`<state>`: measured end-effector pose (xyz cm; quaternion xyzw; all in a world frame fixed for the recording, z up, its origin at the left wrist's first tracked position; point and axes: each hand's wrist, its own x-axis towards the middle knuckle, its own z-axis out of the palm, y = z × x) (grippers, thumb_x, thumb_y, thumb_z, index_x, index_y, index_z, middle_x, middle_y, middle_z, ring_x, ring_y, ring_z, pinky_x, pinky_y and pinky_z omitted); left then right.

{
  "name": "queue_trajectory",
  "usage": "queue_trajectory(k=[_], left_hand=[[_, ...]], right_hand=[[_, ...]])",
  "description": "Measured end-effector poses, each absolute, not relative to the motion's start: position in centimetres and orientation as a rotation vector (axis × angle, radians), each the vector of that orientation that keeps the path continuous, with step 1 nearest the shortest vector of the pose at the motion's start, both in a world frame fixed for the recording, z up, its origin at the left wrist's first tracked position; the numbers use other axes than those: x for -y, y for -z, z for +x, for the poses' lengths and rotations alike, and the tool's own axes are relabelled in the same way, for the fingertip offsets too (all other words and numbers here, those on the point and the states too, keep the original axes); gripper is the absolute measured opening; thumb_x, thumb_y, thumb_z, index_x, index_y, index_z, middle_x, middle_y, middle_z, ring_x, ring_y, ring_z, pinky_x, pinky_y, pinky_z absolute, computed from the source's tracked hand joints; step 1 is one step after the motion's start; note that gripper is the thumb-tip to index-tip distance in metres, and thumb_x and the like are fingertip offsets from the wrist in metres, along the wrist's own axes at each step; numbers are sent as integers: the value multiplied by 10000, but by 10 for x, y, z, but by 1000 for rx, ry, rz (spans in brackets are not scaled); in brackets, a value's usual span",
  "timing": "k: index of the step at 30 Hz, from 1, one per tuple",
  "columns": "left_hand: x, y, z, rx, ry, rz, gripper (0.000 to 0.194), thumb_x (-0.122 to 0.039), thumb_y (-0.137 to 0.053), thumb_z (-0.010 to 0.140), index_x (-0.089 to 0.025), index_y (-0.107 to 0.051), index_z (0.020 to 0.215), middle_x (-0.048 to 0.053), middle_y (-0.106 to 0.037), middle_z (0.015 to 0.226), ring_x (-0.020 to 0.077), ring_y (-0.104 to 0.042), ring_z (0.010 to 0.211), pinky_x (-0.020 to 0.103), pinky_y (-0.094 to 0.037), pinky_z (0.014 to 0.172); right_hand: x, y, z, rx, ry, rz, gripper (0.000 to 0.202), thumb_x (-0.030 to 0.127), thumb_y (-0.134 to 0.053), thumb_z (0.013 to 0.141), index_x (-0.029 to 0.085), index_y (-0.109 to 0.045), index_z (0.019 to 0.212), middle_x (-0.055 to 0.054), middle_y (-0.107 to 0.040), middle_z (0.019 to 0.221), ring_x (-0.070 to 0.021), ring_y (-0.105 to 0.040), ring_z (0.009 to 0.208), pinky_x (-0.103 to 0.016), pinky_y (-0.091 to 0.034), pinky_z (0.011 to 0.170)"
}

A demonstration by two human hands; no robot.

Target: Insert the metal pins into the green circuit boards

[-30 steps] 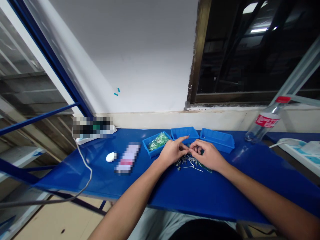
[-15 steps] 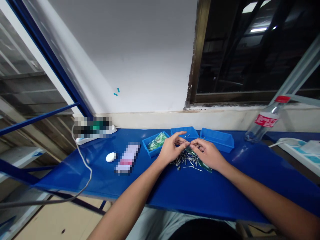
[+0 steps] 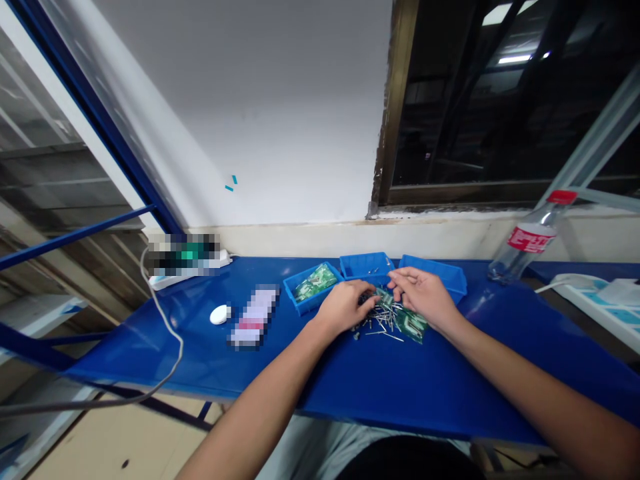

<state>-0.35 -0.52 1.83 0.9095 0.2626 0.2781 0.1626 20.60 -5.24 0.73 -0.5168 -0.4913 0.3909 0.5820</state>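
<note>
A loose heap of thin silvery metal pins [image 3: 384, 320], rivet-like in shape, lies on the blue table. My left hand [image 3: 347, 305] is at the heap's left side, its fingers bent and the thumb a little apart from them; I make out nothing in it. Over the heap's right side is my right hand [image 3: 425, 297], thumb and fingers pinched in front of the blue trays. Whatever that pinch holds is too small to name. Under the right wrist lies a clear bag with green parts [image 3: 413, 325], partly among the pins.
Behind my hands stand a left blue tray [image 3: 303, 308] with green bagged parts, a middle blue tray [image 3: 365, 259] with a few pins and a right blue tray [image 3: 457, 283]. A plastic bottle [image 3: 525, 240], white oval object [image 3: 219, 315] and grey cable [image 3: 173, 327] are farther out.
My hands were together at the fingertips above the heap. They have parted: the left has come down to the pins, and the right has lifted slightly toward the trays. More of the bag shows.
</note>
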Motion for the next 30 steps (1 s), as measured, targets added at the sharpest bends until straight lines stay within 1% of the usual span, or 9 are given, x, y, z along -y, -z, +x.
queue_trajectory(k=[6,9,11,13,15,18,21,24,30], left_hand=[[6,-17,-3,-674,-707,2732,262,-351,-566,1009,-176,-704,1147,100,-741,1146,234,-687,1080,340,-525,978],[6,-19,-3,-603,-677,2764,249,-327,-558,1012,-180,-701,1152,96,-736,1170,230,-666,1127,344,-503,1030],[7,-20,-2,-597,-674,2774,244,-319,-553,1012,-175,-702,1141,96,-735,1168,229,-664,1120,344,-500,1034],[7,-19,-2,-632,-694,2772,232,-309,-550,1011,-172,-702,1120,95,-735,1155,227,-668,1097,343,-503,1023],[7,-19,-2,-684,-722,2761,218,-295,-544,1009,-173,-704,1095,91,-738,1125,225,-673,1067,342,-510,1004],[7,-19,-3,-758,-755,2738,227,-299,-521,1019,-175,-708,1057,89,-742,1074,225,-682,1023,339,-524,956],[8,-20,-2,-796,-765,2726,265,-327,-492,1035,-179,-712,1039,88,-742,1055,226,-686,1011,337,-530,933],[9,-21,-2,-815,-762,2712,274,-340,-490,1037,-181,-713,1036,90,-743,1062,227,-686,1009,336,-532,926],[9,-22,-3,-783,-800,2664,258,-337,-508,1027,-178,-693,1111,101,-732,1114,238,-688,1044,349,-544,932]], right_hand=[[43,-10,213,1083,-866,-1215,491,624,-804,754,163,-686,876,-67,-719,745,-108,-564,455,-194,-297,309],[39,-10,214,1146,-841,-1294,495,654,-754,790,168,-680,847,-62,-718,709,-113,-561,423,-211,-317,319],[39,-11,214,1264,-787,-1347,479,658,-694,845,179,-678,830,-53,-718,690,-116,-556,408,-235,-377,355],[43,-11,213,1436,-630,-1384,426,618,-649,901,197,-690,851,-49,-735,721,-138,-602,459,-273,-480,454],[48,-10,213,1653,-368,-1406,333,538,-626,944,218,-711,906,-57,-758,811,-185,-684,615,-324,-561,624],[53,-4,213,1951,17,-1441,235,433,-616,964,231,-725,1017,-85,-769,994,-272,-716,930,-410,-561,867],[53,5,215,2098,175,-1512,257,395,-609,968,215,-713,1119,-106,-761,1104,-322,-682,1081,-474,-514,997],[50,11,217,2095,146,-1598,259,401,-608,968,222,-713,1122,-100,-767,1058,-320,-690,1074,-461,-524,975],[47,11,219,1911,-93,-1526,250,391,-679,904,254,-701,1112,-72,-753,1013,-272,-705,917,-416,-560,854]])
